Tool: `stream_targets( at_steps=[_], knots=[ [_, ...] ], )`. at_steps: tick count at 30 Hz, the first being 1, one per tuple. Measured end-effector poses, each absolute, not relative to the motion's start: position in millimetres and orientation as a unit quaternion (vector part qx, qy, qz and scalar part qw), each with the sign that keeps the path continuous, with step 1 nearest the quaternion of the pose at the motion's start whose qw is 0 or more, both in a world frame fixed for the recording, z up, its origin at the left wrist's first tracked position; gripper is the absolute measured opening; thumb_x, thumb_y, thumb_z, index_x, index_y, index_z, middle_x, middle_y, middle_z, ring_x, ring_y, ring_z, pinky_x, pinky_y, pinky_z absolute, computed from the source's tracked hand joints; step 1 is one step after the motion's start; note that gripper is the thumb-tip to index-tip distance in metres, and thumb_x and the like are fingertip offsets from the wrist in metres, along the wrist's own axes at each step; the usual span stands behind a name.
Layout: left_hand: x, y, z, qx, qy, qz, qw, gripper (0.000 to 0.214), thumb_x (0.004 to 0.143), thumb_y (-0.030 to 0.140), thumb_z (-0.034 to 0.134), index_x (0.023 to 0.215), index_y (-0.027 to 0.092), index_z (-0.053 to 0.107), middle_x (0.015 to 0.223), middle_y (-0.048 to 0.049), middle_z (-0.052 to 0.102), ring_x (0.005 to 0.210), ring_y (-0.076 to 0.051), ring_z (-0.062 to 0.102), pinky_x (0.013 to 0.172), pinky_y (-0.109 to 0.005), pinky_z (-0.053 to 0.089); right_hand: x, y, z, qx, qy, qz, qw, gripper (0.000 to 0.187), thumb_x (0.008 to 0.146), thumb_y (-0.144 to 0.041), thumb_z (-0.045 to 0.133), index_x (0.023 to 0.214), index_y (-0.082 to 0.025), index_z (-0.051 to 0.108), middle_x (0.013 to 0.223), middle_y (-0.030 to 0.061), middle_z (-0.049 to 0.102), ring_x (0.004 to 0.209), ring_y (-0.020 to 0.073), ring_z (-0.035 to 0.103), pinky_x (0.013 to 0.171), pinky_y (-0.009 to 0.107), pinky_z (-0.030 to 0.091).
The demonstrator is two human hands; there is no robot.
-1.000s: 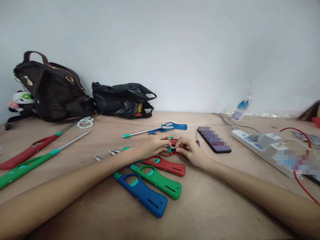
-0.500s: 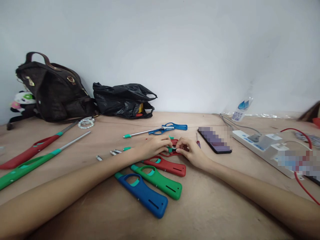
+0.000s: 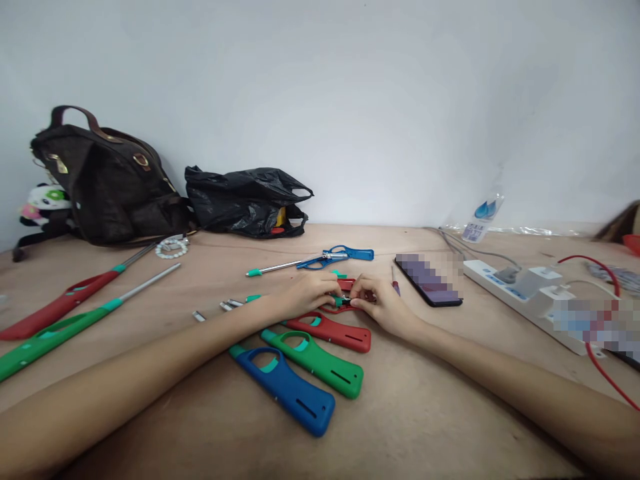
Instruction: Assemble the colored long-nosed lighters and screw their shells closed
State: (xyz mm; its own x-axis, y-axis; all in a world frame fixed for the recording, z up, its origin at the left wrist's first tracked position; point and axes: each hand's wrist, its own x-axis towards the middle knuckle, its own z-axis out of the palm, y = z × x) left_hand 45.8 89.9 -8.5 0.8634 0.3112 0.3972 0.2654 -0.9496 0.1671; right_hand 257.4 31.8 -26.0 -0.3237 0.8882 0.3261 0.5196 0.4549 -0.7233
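Observation:
My left hand (image 3: 320, 293) and my right hand (image 3: 379, 301) meet above an opened red lighter casing (image 3: 346, 285). Between their fingertips is a small teal and black lighter part (image 3: 344, 302), pinched from both sides; the fingers partly cover it. Just in front of the hands lie long-necked lighters: a red lighter (image 3: 345, 333), a green lighter (image 3: 327, 369) and a blue lighter (image 3: 300, 390), their necks partly under my left forearm. Behind the hands rests an opened blue lighter (image 3: 359, 254) with its metal tube exposed. A small screwdriver (image 3: 396, 287) lies right of my right hand.
Two more lighters, red (image 3: 65, 303) and green (image 3: 60, 337), lie at the left near a bead bracelet (image 3: 171, 248). A dark backpack (image 3: 115, 187) and a black plastic bag (image 3: 240, 200) stand at the wall. A phone (image 3: 427, 280) and a power strip (image 3: 525, 293) are at the right.
Both hands stay over the red casing with only slight finger movement around the small part. The view has shifted very slightly; the other things lie as before.

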Motion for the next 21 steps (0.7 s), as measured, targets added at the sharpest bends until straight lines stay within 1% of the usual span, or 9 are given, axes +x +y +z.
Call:
stream_targets(
  at_steps=[3,7,11,12,14,18,21],
  knots=[
    [46.3,90.1,-9.4,0.966,0.149,0.209,0.035,0.008,0.085,0.009,0.063,0.088,0.015,0.067,0.082,-0.0025,0.063,0.076,-0.014,0.058,0.067,-0.020,0.040,257.4,31.2,-25.4,-0.452,-0.778,0.248,0.359,0.008,0.080,-0.014,0.060,0.073,-0.018,0.057,0.076,0.0013,0.057,0.068,0.0154,0.049,0.062,0.028,0.038],
    [45.8,91.2,-11.0,0.970,0.152,0.190,0.003,0.013,0.087,0.009,0.059,0.087,0.015,0.070,0.083,-0.0040,0.065,0.078,-0.015,0.059,0.070,-0.022,0.042,257.8,30.3,-24.3,-0.448,-0.787,0.232,0.354,0.011,0.080,-0.015,0.060,0.070,-0.018,0.056,0.076,0.0011,0.056,0.068,0.0155,0.050,0.063,0.028,0.038],
    [43.1,91.5,-7.5,0.975,0.148,0.166,-0.010,0.027,0.088,0.005,0.052,0.102,0.018,0.072,0.087,-0.0055,0.068,0.082,-0.017,0.061,0.072,-0.023,0.043,258.0,30.1,-23.9,-0.440,-0.797,0.219,0.350,0.012,0.080,-0.014,0.058,0.070,-0.019,0.054,0.079,0.0018,0.056,0.073,0.0169,0.052,0.067,0.028,0.040],
    [42.5,91.1,-5.3,0.976,0.150,0.160,-0.003,0.031,0.088,0.004,0.051,0.105,0.019,0.072,0.087,-0.0051,0.069,0.082,-0.016,0.061,0.071,-0.022,0.044,258.1,30.4,-24.3,-0.439,-0.799,0.217,0.349,0.012,0.081,-0.015,0.058,0.070,-0.019,0.054,0.079,0.0018,0.056,0.073,0.0170,0.053,0.067,0.028,0.040],
    [42.2,89.6,0.2,0.975,0.160,0.152,0.024,0.035,0.085,0.000,0.051,0.105,0.020,0.072,0.088,-0.0040,0.071,0.081,-0.016,0.062,0.070,-0.021,0.044,258.2,31.2,-25.4,-0.439,-0.800,0.215,0.348,0.013,0.081,-0.015,0.058,0.070,-0.019,0.054,0.080,0.0018,0.056,0.073,0.0172,0.053,0.067,0.028,0.040],
    [43.9,85.9,9.8,0.964,0.199,0.149,0.091,0.033,0.081,-0.002,0.053,0.097,0.018,0.074,0.086,-0.0023,0.073,0.075,-0.014,0.063,0.070,-0.020,0.044,259.1,33.0,-28.3,-0.436,-0.803,0.208,0.349,0.014,0.081,-0.013,0.058,0.069,-0.019,0.054,0.079,0.0019,0.057,0.073,0.0171,0.054,0.068,0.029,0.040],
    [45.0,84.5,11.5,0.958,0.211,0.154,0.116,0.030,0.082,0.000,0.054,0.095,0.017,0.074,0.086,-0.0021,0.072,0.075,-0.013,0.063,0.071,-0.020,0.044,260.0,33.9,-29.7,-0.430,-0.806,0.204,0.352,0.016,0.082,-0.013,0.057,0.068,-0.019,0.053,0.080,0.0021,0.057,0.075,0.0174,0.054,0.070,0.029,0.041]
  ],
)
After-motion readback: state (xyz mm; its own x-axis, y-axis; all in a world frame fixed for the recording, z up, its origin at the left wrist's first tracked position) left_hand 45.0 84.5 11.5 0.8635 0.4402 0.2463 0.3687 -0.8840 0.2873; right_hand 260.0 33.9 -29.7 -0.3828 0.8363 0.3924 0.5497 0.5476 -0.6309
